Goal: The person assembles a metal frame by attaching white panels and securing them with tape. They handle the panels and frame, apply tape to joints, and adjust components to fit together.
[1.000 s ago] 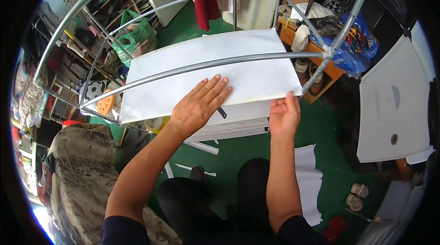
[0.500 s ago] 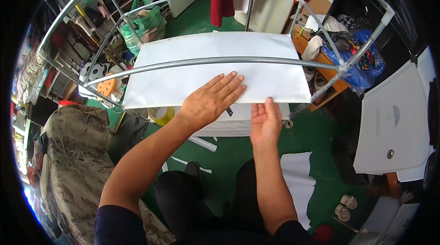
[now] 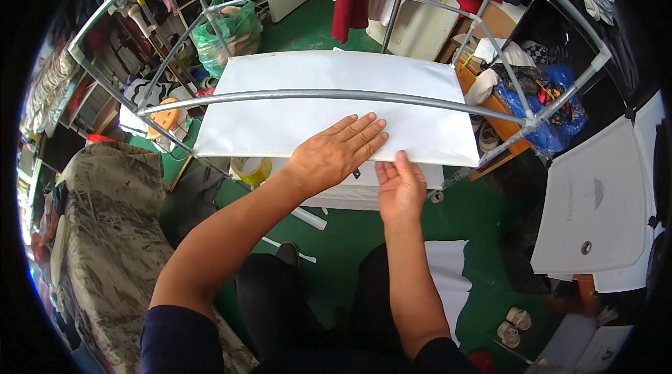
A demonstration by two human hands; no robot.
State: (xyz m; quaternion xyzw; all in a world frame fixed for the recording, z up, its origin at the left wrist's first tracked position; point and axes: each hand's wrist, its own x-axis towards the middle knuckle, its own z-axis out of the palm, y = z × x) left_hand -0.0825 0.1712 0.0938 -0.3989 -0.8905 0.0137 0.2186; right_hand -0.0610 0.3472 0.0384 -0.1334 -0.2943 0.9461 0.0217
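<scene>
A white panel [image 3: 280,129], smooth and sheet-covered, lies across the lower part of a grey metal tube frame [image 3: 336,94]. My left hand [image 3: 329,153] rests flat on top of it near the front edge, right of the middle, fingers stretched out. Just to its right, my right hand [image 3: 401,195] is turned palm up at that edge. Its thumb laps over the top and its fingers reach beneath, with the fingertips hidden by the panel. Below the panel, a white layered block [image 3: 343,199] shows partly, and a small dark tab [image 3: 357,173] sticks out beside my left hand.
Tubes of the frame arch over and around the panel. Yellow tape roll [image 3: 252,169] stands under its left front. Camouflage cloth [image 3: 112,220] covers something at left. White printed panels [image 3: 595,199] lean at right. White scraps [image 3: 448,276] and shoes [image 3: 514,325] lie on the green floor.
My left hand has slid slightly right along the panel, nearer to my right hand. My right hand stays at the front edge, its fingers slightly more curled. The whole view has shifted a little.
</scene>
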